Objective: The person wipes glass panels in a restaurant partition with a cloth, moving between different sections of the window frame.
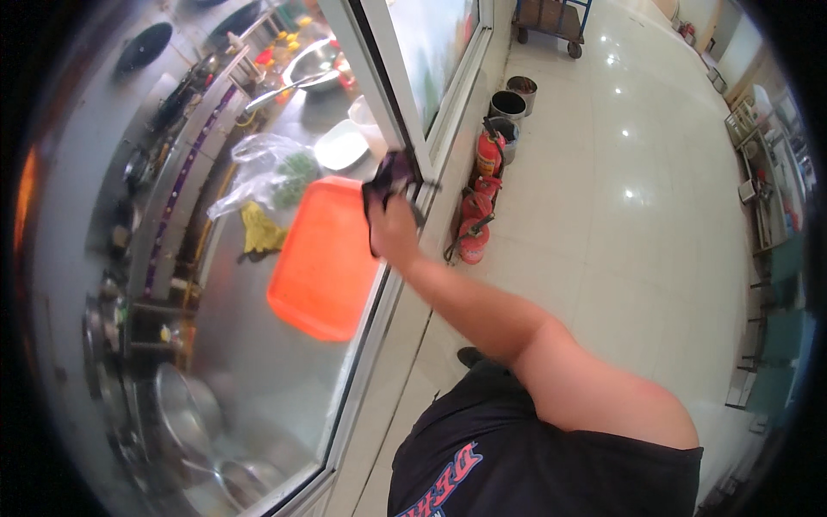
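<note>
My right hand (393, 229) is raised at the metal window frame, its fingers closed on a dark cloth (391, 178) that presses against the upright of the frame (387, 84). The hand and cloth are somewhat blurred. Behind the glass, just left of the hand, an orange plastic tray (326, 265) lies on a steel counter (258, 362). A yellow cloth or glove (260, 229), a clear plastic bag (258, 168) with green leaves (297, 178) and a white dish (341, 145) are near the tray. My left hand is out of view.
Several red fire extinguishers (473, 239) and metal bins (508, 105) stand along the wall below the window, on the tiled floor (627, 194). A wheeled cart (549, 22) is farther up. Metal pots (187, 407) show through the glass; shelves (762, 174) line the right side.
</note>
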A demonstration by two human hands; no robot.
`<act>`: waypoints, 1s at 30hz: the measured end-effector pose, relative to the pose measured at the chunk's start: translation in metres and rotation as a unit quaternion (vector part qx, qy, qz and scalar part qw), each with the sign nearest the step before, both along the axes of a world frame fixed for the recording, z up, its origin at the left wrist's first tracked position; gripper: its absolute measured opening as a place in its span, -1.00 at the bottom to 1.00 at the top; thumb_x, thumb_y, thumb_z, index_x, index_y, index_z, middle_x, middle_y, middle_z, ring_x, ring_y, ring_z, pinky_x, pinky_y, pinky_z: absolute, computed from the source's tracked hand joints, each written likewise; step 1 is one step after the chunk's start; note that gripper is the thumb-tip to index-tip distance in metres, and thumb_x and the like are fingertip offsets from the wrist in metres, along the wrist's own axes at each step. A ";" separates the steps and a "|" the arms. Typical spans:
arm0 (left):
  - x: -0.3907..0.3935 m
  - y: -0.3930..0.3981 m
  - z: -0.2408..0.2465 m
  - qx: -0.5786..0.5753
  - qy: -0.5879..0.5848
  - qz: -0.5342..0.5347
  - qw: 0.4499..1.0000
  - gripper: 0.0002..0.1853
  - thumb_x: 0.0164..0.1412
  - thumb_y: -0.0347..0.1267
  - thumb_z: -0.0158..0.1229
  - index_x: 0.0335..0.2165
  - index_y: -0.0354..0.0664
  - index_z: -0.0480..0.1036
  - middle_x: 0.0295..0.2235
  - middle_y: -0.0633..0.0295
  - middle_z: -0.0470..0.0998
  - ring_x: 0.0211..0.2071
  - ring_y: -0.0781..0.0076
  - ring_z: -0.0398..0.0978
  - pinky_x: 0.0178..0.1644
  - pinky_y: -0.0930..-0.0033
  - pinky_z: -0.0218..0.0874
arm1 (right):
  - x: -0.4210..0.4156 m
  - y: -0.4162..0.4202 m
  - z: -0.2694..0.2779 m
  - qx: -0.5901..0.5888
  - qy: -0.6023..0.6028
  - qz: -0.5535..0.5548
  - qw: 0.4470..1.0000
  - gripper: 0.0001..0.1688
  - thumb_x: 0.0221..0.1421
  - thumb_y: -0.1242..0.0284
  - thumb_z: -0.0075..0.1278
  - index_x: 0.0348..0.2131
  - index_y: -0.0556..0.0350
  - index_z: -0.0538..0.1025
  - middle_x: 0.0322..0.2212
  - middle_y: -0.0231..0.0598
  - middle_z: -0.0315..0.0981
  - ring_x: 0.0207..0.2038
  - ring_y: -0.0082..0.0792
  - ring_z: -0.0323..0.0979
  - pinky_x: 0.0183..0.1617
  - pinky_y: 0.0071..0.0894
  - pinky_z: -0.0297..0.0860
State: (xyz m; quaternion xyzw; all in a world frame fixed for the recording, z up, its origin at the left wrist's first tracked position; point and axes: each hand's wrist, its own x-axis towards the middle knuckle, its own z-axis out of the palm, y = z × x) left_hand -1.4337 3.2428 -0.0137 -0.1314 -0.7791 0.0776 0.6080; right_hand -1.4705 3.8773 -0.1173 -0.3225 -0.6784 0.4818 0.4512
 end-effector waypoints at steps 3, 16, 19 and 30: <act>0.002 -0.003 0.003 -0.018 0.000 0.001 1.000 -0.04 0.28 0.14 -0.24 0.25 -0.52 -0.19 0.28 -0.27 -0.23 0.31 -0.30 -0.33 0.27 -0.37 -0.48 | 0.029 -0.091 -0.004 0.114 0.012 -0.006 0.993 -0.62 0.16 0.34 -0.04 -0.19 0.35 0.41 -0.27 0.28 0.31 -0.19 0.26 0.26 -0.07 0.06 0.22; -0.003 -0.002 0.000 -0.016 0.009 0.018 1.000 -0.07 0.29 0.13 -0.28 0.25 -0.51 -0.17 0.28 -0.34 -0.27 0.31 -0.32 -0.36 0.27 -0.39 -0.47 | 0.000 -0.015 0.006 0.028 0.054 -0.006 0.998 -0.58 0.14 0.43 -0.07 -0.06 0.34 0.35 -0.03 0.29 0.24 -0.01 0.26 0.21 0.09 0.07 0.12; -0.002 -0.009 0.002 -0.020 0.005 0.012 1.000 -0.06 0.29 0.15 -0.29 0.25 -0.51 -0.16 0.28 -0.31 -0.27 0.31 -0.31 -0.35 0.28 -0.37 -0.46 | 0.042 -0.110 0.013 0.101 0.017 0.122 0.987 -0.46 0.06 0.45 -0.02 0.03 0.34 0.31 -0.03 0.32 0.22 0.03 0.31 0.15 0.15 0.11 0.08; -0.001 -0.004 -0.002 0.015 0.003 0.011 1.000 -0.01 0.26 0.22 -0.27 0.25 -0.49 -0.13 0.30 -0.25 -0.28 0.32 -0.25 -0.38 0.28 -0.35 -0.52 | -0.001 -0.014 0.059 -0.018 0.098 0.029 0.995 -0.62 0.14 0.45 -0.15 -0.09 0.37 0.32 -0.11 0.29 0.26 -0.03 0.28 0.22 0.07 0.03 0.15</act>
